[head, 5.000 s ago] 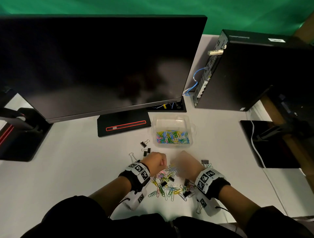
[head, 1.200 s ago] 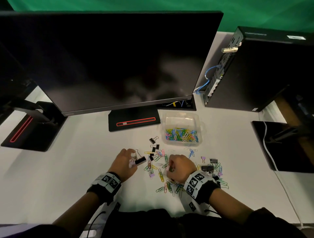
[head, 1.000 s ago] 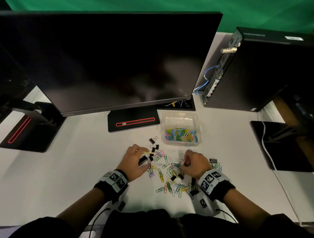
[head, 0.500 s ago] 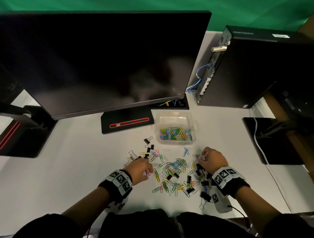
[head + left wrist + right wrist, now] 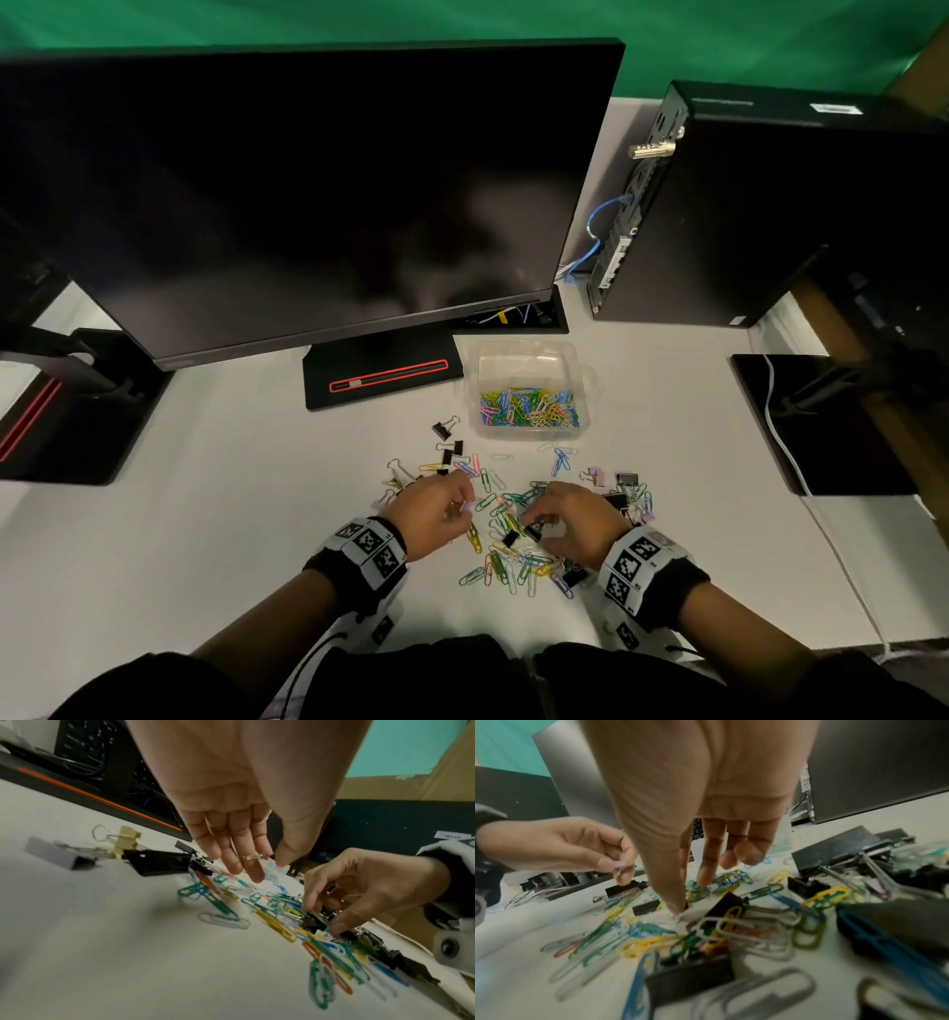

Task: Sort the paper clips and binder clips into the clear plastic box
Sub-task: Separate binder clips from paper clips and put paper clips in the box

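Note:
A clear plastic box point(image 5: 529, 354) behind the pile holds several coloured paper clips point(image 5: 529, 411). Loose paper clips point(image 5: 513, 560) and black binder clips point(image 5: 445, 427) lie scattered in front of it. My left hand point(image 5: 462, 509) hovers at the pile's left edge and pinches a small lilac binder clip point(image 5: 619, 865) between thumb and fingers. My right hand point(image 5: 531, 521) reaches down into the middle of the pile. Its thumb and forefinger close on either side of a black binder clip point(image 5: 312, 922) that lies on the table.
A large dark monitor point(image 5: 308, 205) and its base point(image 5: 382, 375) stand behind the box. A black computer case point(image 5: 760, 205) is at the back right, and a black pad with a white cable point(image 5: 821, 426) at the right. Another stand point(image 5: 67, 406) is at the left.
My right hand has come back left from the pile's right edge to its middle and reached onto a black binder clip. The left hand has stayed at the left edge.

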A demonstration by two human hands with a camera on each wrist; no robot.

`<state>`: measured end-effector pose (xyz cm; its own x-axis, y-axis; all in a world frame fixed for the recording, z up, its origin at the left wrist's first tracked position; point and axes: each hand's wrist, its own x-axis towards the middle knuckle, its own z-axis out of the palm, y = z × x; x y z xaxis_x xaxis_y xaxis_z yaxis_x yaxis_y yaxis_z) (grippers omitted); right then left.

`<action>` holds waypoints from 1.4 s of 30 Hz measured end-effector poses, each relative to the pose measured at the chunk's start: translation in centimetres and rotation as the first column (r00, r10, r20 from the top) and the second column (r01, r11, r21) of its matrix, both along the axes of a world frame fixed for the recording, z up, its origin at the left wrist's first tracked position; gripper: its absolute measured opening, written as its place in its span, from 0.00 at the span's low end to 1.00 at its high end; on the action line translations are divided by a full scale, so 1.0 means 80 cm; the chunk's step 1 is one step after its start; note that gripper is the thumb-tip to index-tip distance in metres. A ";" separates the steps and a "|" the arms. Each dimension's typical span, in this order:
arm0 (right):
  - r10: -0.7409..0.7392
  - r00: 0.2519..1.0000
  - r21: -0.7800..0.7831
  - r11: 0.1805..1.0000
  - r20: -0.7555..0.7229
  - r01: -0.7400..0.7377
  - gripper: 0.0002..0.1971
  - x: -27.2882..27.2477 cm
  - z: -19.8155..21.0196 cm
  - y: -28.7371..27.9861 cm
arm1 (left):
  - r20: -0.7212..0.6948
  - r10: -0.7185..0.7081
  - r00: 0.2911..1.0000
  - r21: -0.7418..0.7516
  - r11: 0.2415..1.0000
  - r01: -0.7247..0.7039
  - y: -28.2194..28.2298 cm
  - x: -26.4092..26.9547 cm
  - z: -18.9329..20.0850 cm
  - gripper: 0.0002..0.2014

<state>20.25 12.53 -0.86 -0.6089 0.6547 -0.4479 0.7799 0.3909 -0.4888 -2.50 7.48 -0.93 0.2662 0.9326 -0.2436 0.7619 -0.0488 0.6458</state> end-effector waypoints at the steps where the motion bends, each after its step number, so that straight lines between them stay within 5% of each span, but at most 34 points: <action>1: -0.006 1.000 0.005 1.000 0.002 0.006 0.15 -0.001 0.000 -0.001 | 0.006 0.000 1.000 -0.014 1.000 0.000 0.002 0.005 0.000 0.07; 13: -0.053 0.999 0.017 0.998 -0.001 0.053 0.04 0.004 -0.003 -0.007 | -0.120 -0.295 0.948 -0.109 0.953 0.282 0.022 0.055 -0.016 0.16; 17: -0.190 0.979 0.016 0.981 -0.069 0.191 0.07 0.020 0.001 0.003 | -0.157 -0.321 0.934 -0.098 0.946 0.309 0.024 0.055 -0.019 0.15; 25: -0.627 0.770 0.104 0.764 -0.118 0.637 0.06 0.063 0.008 0.051 | -0.166 -0.336 0.927 -0.117 0.940 0.320 0.018 0.053 -0.022 0.16; 30: -0.727 0.686 0.132 0.677 -0.029 0.724 0.03 0.083 -0.001 0.072 | -0.156 -0.307 0.939 -0.104 0.950 0.294 0.015 0.056 -0.022 0.16; 33: -0.693 0.721 0.182 0.707 -0.015 0.683 0.07 0.083 -0.007 0.073 | -0.110 -0.254 0.961 -0.072 0.966 0.248 0.016 0.053 -0.022 0.15; 37: -0.498 0.867 0.306 0.825 -0.004 0.476 0.12 0.058 -0.012 0.064 | -0.063 -0.118 0.991 0.026 0.992 0.119 0.017 0.034 -0.014 0.15; 42: -0.240 0.971 0.262 0.937 0.002 0.231 0.24 0.017 -0.022 0.051 | -0.067 0.125 0.990 0.095 0.988 -0.118 0.026 -0.017 -0.011 0.12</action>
<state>21.61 16.64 -2.58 -0.4113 0.8730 -0.2620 0.8788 0.3035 -0.3683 -3.85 9.56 -1.83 0.1345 0.9761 -0.1709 0.8106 -0.0092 0.5856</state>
